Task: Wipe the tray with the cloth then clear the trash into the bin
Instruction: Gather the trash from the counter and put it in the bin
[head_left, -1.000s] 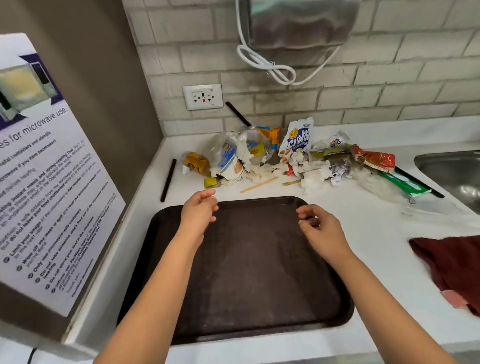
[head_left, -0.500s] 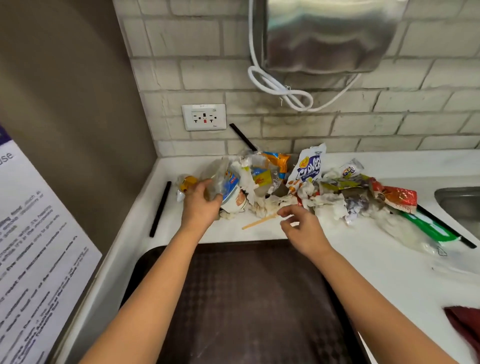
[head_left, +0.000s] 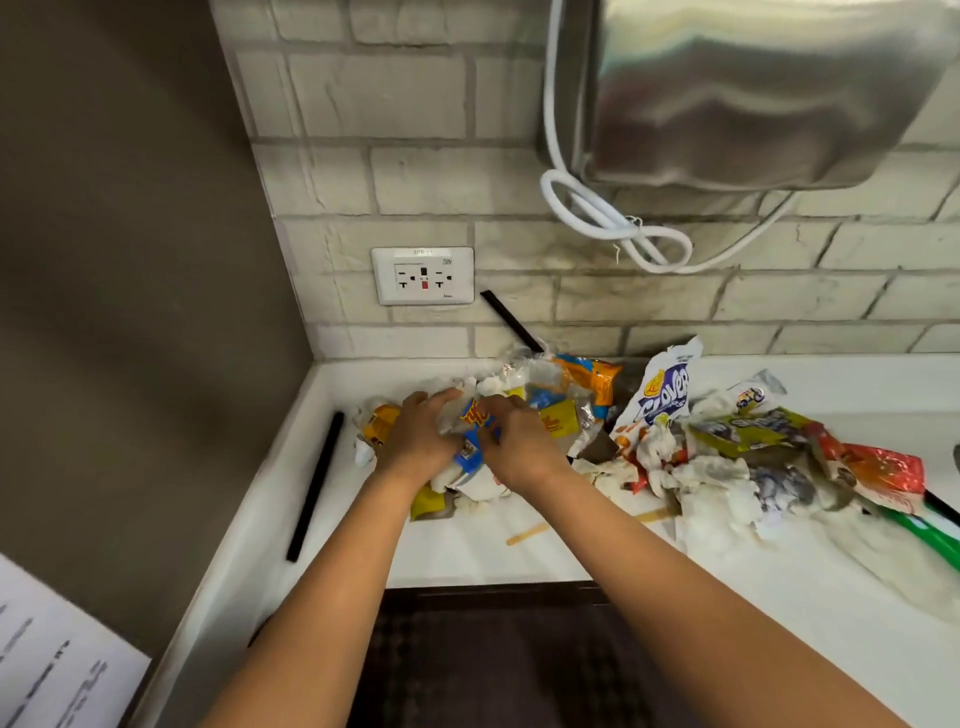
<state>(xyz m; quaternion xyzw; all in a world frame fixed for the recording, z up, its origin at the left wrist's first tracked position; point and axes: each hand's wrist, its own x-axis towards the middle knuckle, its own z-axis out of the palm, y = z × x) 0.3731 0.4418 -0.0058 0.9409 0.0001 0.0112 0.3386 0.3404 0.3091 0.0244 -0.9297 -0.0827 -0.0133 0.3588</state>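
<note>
Both hands are in the trash pile (head_left: 649, 441) at the back of the white counter (head_left: 571, 551), close together and almost touching. The left hand (head_left: 423, 436) has its fingers curled over the crumpled clear plastic and wrappers at the left end of the heap. The right hand (head_left: 519, 447) is just beside it, its fingers bent down onto the same blue and white wrapper (head_left: 470, 452), gripping it from the other side. Both forearms reach forward from the bottom of the view.

The pile spreads along the counter against the brick wall (head_left: 415, 176). It holds a white snack bag with purple lettering (head_left: 665, 395), an orange packet (head_left: 592, 376), a yellow wrapper (head_left: 382, 423) at the far left, crumpled white tissues (head_left: 711, 499), a red packet (head_left: 883, 475) and a green wrapper (head_left: 935, 535) near the right edge. A flat wooden stick (head_left: 527, 533) lies on the counter in front of the heap, apart from the hands. One black straw (head_left: 314, 486) lies alone on the counter to the left of the pile, and another black straw (head_left: 511, 322) sticks up out of the heap and leans toward the wall.

The dark brown tray (head_left: 498, 654) sits on the counter near the person, below the forearms, with only its far edge and part of its textured surface in view. The cloth and the bin cannot be seen.

On the wall there is a white power socket (head_left: 423, 275), and to its upper right a shiny metal box (head_left: 753, 88) with a looped white cord (head_left: 613, 218) hanging under it. A printed white sheet (head_left: 57, 670) shows at the lower left.
</note>
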